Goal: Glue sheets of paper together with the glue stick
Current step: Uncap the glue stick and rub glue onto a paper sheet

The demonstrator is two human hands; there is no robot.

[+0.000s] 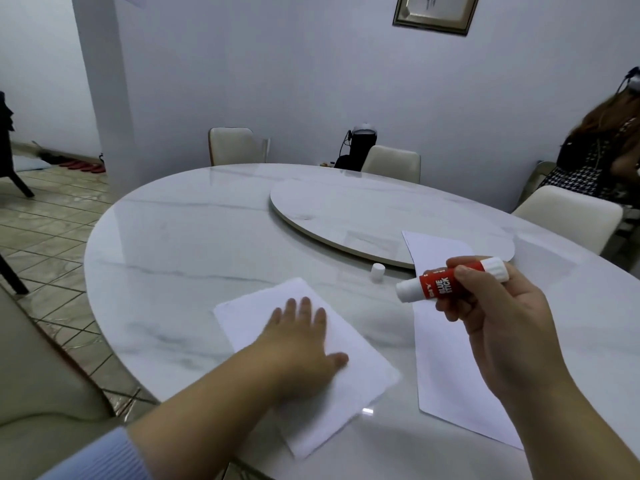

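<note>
A white sheet of paper (360, 382) lies on the marble table near me, and my left hand (301, 344) rests flat on it with fingers straight. My right hand (498, 323) grips a red and white glue stick (446, 280), held sideways above the table with its uncapped end pointing left. A second white sheet (446, 368) lies to the right, partly under my right hand. The small white cap (377, 270) stands on the table beyond the sheets.
The round marble table (194, 258) carries a raised turntable (346, 209) at its centre. White chairs (235, 145) stand around it. A person (602, 150) sits at the far right. A dark device (360, 147) stands behind the table.
</note>
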